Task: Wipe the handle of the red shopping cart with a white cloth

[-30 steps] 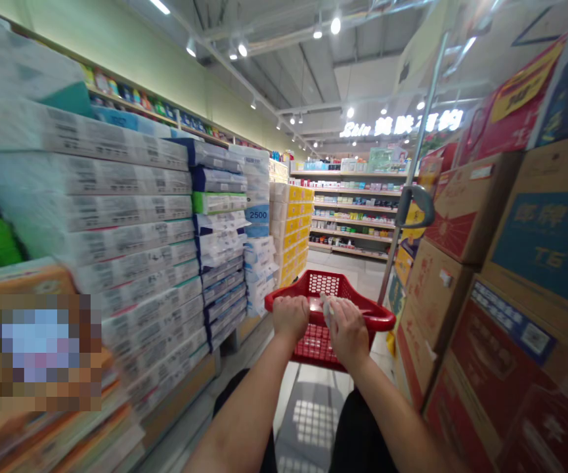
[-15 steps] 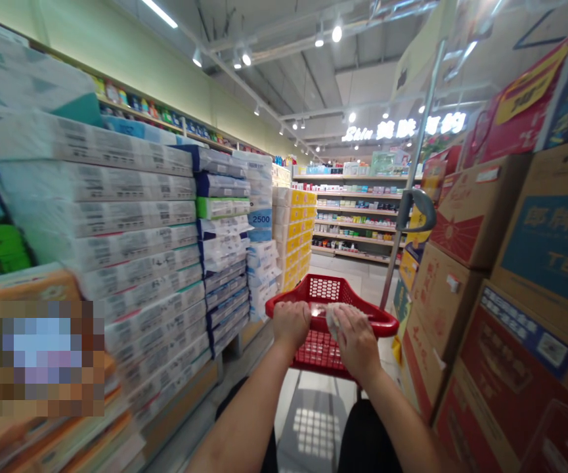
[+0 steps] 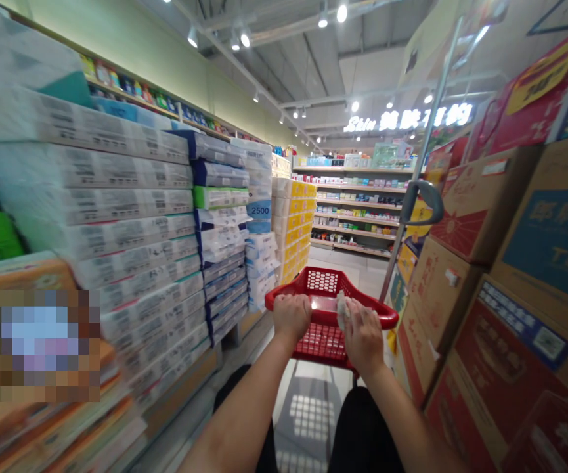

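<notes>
1. The person's left hand (image 3: 291, 315) is closed over the handle (image 3: 324, 304) on the near side of the red cart (image 3: 319, 338), left of its middle; this hold probably keeps the cart steady against the push of the other hand.
2. The right hand (image 3: 364, 332) has its fingers bent, partly closed, over a pale, crumpled cloth (image 3: 341, 310) at the right part of the cart's handle. Its palm side is hidden, so how tightly it presses cannot be told; the bent fingers likely keep the cloth against the bar.
3. The cart stands between the stacked packs (image 3: 131, 203) on its left and the cartons (image 3: 451, 295) on its right, with shelves (image 3: 357, 202) well beyond it. The gap probably keeps the person's 2 arms close in.
4. Compared with 1.0 s ago, the right hand and cloth sit farther right along the cart's handle, baring more red between the 2 hands; the left hand keeps its place.
</notes>
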`<state>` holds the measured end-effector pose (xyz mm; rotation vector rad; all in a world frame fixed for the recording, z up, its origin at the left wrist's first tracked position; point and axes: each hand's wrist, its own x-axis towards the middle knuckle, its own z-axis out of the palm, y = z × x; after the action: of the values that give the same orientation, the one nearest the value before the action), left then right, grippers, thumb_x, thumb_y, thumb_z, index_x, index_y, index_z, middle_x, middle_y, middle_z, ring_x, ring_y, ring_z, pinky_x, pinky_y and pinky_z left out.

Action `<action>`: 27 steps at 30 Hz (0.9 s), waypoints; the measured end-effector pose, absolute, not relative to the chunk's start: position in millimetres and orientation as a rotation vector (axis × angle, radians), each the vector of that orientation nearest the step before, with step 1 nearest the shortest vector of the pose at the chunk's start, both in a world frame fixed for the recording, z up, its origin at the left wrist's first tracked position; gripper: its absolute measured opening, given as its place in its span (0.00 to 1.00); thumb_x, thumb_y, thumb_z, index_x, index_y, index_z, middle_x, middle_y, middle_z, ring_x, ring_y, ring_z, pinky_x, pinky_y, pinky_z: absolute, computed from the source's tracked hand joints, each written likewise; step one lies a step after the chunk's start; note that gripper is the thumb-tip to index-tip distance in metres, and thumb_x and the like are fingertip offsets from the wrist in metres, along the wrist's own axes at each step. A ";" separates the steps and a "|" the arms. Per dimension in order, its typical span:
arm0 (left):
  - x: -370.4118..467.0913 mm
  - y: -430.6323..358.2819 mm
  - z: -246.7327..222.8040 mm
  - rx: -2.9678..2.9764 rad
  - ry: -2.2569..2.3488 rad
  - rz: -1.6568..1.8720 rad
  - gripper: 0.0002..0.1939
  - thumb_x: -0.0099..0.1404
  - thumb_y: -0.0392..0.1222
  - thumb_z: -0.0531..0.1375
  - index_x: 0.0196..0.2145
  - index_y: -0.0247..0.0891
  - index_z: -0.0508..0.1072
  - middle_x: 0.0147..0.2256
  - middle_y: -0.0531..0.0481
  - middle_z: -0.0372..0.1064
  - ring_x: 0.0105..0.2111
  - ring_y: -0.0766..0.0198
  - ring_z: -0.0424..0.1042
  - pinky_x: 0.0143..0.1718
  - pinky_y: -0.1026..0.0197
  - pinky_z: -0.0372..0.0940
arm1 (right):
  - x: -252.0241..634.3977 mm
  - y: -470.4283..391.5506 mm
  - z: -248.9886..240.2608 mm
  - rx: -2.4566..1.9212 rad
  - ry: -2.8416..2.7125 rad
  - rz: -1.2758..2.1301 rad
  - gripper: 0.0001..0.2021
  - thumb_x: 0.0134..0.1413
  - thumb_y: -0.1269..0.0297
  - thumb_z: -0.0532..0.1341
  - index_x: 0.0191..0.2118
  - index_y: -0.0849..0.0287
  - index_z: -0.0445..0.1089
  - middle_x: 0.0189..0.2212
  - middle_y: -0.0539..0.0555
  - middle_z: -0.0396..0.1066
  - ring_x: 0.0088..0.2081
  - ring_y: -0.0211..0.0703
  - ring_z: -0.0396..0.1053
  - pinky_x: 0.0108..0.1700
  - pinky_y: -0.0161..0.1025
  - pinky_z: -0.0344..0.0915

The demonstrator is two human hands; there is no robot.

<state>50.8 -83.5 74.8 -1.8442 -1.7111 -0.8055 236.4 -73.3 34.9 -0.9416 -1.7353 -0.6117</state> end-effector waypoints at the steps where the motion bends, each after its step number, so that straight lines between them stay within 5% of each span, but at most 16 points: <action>1: 51.3 -83.5 74.7 -1.834 -1.714 -0.815 0.16 0.69 0.38 0.47 0.29 0.36 0.71 0.27 0.44 0.72 0.31 0.53 0.68 0.38 0.50 0.50 | 236.7 -74.5 34.6 -0.930 -1.749 -0.623 0.19 0.62 0.69 0.53 0.58 0.59 0.61 0.53 0.61 0.68 0.55 0.52 0.64 0.58 0.55 0.56; 5: 52.1 -83.1 74.3 -1.832 -1.715 -0.839 0.17 0.69 0.38 0.46 0.28 0.36 0.70 0.27 0.44 0.72 0.30 0.54 0.68 0.39 0.50 0.50 | 234.2 -72.7 39.4 -0.830 -1.849 -0.606 0.18 0.62 0.70 0.53 0.57 0.59 0.63 0.54 0.59 0.67 0.58 0.50 0.61 0.59 0.52 0.55; 10: 51.3 -83.4 74.7 -1.860 -1.723 -0.850 0.17 0.70 0.38 0.46 0.29 0.36 0.71 0.28 0.44 0.72 0.31 0.54 0.68 0.39 0.51 0.50 | 228.0 -60.4 54.6 -1.072 -1.793 -0.392 0.15 0.64 0.64 0.50 0.50 0.61 0.69 0.44 0.60 0.74 0.44 0.48 0.70 0.49 0.46 0.63; 16: 51.5 -86.0 76.3 -1.853 -1.749 -0.844 0.16 0.69 0.38 0.46 0.29 0.36 0.71 0.28 0.44 0.73 0.32 0.55 0.68 0.40 0.50 0.50 | 219.0 -69.4 53.3 -0.937 -1.840 -0.422 0.16 0.62 0.65 0.50 0.51 0.61 0.68 0.48 0.62 0.71 0.53 0.51 0.65 0.57 0.51 0.57; 23: 52.5 -87.7 77.3 -1.852 -1.752 -0.833 0.16 0.69 0.38 0.46 0.30 0.36 0.72 0.29 0.44 0.73 0.32 0.54 0.69 0.40 0.51 0.50 | 220.0 -56.5 86.9 -1.201 -2.012 -0.146 0.14 0.65 0.61 0.49 0.39 0.56 0.72 0.33 0.53 0.75 0.34 0.41 0.72 0.36 0.35 0.64; 27: 52.2 -87.9 76.0 -1.850 -1.730 -0.821 0.16 0.69 0.37 0.46 0.30 0.36 0.72 0.29 0.43 0.73 0.32 0.54 0.68 0.40 0.51 0.51 | 218.8 -59.7 69.4 -1.022 -1.934 -0.332 0.15 0.62 0.65 0.50 0.49 0.59 0.69 0.43 0.58 0.74 0.45 0.46 0.70 0.47 0.41 0.64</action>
<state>52.2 -87.9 76.0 -1.8502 -1.7295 -0.8214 218.8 -59.7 69.4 -1.0223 -1.9344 -0.3316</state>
